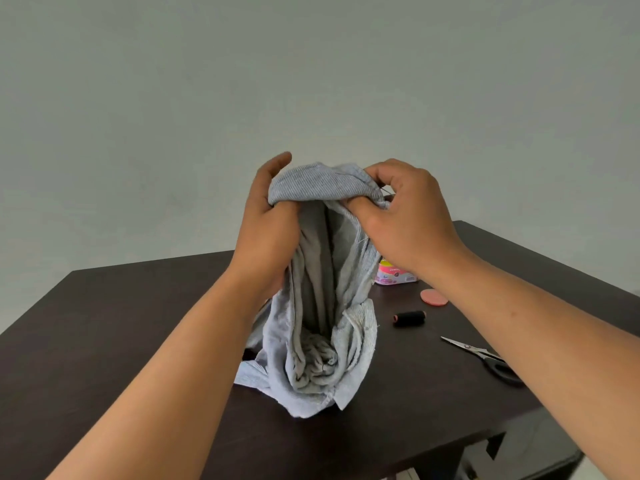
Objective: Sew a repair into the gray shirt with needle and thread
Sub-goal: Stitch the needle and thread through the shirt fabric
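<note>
The gray shirt [322, 306] hangs bunched above the dark table [121, 323], its lower folds resting on the tabletop. My left hand [266, 223] grips the shirt's ribbed upper edge on the left, thumb up behind the cloth. My right hand [405, 216] pinches the same edge on the right, fingers curled over the fabric. A thin needle [386, 191] shows at the right fingertips, beside the cloth. A dark line of thread [341, 173] lies along the top fold.
To the right on the table lie a black thread spool [409, 318], a pink round disc [433, 297], a small pink-and-white container [393, 275] and black-handled scissors [485, 358]. The table's near-right edge [450, 441] drops off. A plain wall stands behind.
</note>
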`<action>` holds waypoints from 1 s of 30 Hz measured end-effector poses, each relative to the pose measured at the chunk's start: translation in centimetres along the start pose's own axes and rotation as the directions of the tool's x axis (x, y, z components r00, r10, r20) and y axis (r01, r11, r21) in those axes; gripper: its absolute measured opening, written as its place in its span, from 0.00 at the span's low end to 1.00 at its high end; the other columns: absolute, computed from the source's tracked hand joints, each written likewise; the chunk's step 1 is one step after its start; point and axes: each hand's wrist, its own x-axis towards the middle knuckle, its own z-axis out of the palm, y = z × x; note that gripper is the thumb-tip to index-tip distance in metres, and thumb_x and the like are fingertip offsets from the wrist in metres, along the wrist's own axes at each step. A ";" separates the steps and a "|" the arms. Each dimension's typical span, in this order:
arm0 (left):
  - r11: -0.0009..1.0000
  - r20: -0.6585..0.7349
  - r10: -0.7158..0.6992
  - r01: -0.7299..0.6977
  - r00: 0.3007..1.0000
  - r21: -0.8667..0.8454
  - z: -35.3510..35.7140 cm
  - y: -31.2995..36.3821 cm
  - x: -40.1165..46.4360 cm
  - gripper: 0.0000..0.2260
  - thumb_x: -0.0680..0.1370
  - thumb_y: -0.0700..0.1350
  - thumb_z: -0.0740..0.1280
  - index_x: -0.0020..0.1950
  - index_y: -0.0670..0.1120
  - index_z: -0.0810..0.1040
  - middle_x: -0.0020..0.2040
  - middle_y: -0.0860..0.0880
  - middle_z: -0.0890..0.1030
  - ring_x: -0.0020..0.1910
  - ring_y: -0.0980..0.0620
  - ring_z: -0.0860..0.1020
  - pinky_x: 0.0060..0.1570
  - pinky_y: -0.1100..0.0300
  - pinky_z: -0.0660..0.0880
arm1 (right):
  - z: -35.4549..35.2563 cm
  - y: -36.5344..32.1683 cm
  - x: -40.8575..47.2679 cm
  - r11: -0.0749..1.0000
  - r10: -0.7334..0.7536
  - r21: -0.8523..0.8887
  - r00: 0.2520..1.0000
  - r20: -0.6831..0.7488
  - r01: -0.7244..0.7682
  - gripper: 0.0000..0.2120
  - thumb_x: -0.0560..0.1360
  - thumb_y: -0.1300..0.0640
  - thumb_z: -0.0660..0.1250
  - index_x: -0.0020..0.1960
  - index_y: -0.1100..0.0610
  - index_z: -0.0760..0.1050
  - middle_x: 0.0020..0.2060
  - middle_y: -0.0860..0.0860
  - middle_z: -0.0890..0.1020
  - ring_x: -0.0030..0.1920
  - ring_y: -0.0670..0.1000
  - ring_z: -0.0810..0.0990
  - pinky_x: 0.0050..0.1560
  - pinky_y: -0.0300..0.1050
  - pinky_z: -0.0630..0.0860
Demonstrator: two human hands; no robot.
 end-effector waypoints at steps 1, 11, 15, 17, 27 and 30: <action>1.000 0.031 -0.006 0.007 0.999 -0.027 -0.2 -0.4 -0.1 0.21 0.84 0.37 0.58 0.71 0.59 0.69 0.66 0.50 0.79 0.65 0.53 0.79 0.66 0.51 0.76 | 0.0 0.0 -0.1 1.000 0.009 0.006 1.000 0.009 -0.009 0.03 0.73 0.60 0.72 0.45 0.59 0.83 0.42 0.53 0.83 0.43 0.48 0.79 0.44 0.40 0.74; 0.854 0.195 -0.504 0.452 0.841 0.257 -1.3 -8.0 -3.8 0.10 0.83 0.41 0.64 0.59 0.51 0.82 0.52 0.51 0.87 0.55 0.49 0.85 0.56 0.50 0.82 | 1.3 4.5 -3.5 0.962 0.237 -0.202 0.933 0.271 -0.186 0.07 0.71 0.60 0.69 0.35 0.58 0.77 0.32 0.49 0.78 0.33 0.47 0.75 0.35 0.45 0.71; 0.781 0.158 -0.566 0.465 0.809 0.416 -1.4 -9.7 -5.2 0.09 0.81 0.41 0.64 0.53 0.50 0.84 0.48 0.49 0.88 0.51 0.47 0.85 0.57 0.43 0.81 | 1.9 6.5 -5.8 0.933 0.320 -0.269 0.890 0.325 -0.238 0.08 0.73 0.59 0.69 0.35 0.57 0.77 0.27 0.48 0.77 0.27 0.46 0.71 0.30 0.42 0.67; 0.757 0.177 -0.608 0.498 0.774 0.423 -1.2 -10.1 -5.7 0.06 0.80 0.45 0.67 0.51 0.49 0.84 0.46 0.49 0.88 0.50 0.47 0.86 0.57 0.44 0.81 | 2.0 7.3 -6.8 0.924 0.343 -0.283 0.886 0.312 -0.258 0.09 0.73 0.58 0.70 0.35 0.58 0.77 0.27 0.48 0.76 0.27 0.46 0.69 0.29 0.36 0.66; 0.681 0.273 -0.592 0.290 0.758 0.673 -0.3 -11.3 -5.2 0.42 0.60 0.66 0.81 0.65 0.54 0.67 0.58 0.56 0.80 0.57 0.55 0.79 0.56 0.55 0.76 | 1.9 7.9 -6.7 0.941 0.300 -0.212 0.941 0.157 -0.265 0.13 0.71 0.63 0.67 0.29 0.57 0.72 0.24 0.48 0.71 0.28 0.48 0.67 0.30 0.45 0.64; 0.637 0.128 -0.229 0.049 0.965 0.770 0.7 -10.3 -6.6 0.35 0.68 0.62 0.76 0.66 0.54 0.61 0.62 0.52 0.72 0.59 0.50 0.72 0.56 0.54 0.71 | 2.2 8.5 -6.5 0.927 0.356 -0.168 0.928 0.111 -0.335 0.13 0.71 0.63 0.68 0.29 0.60 0.71 0.23 0.50 0.68 0.26 0.48 0.62 0.29 0.45 0.60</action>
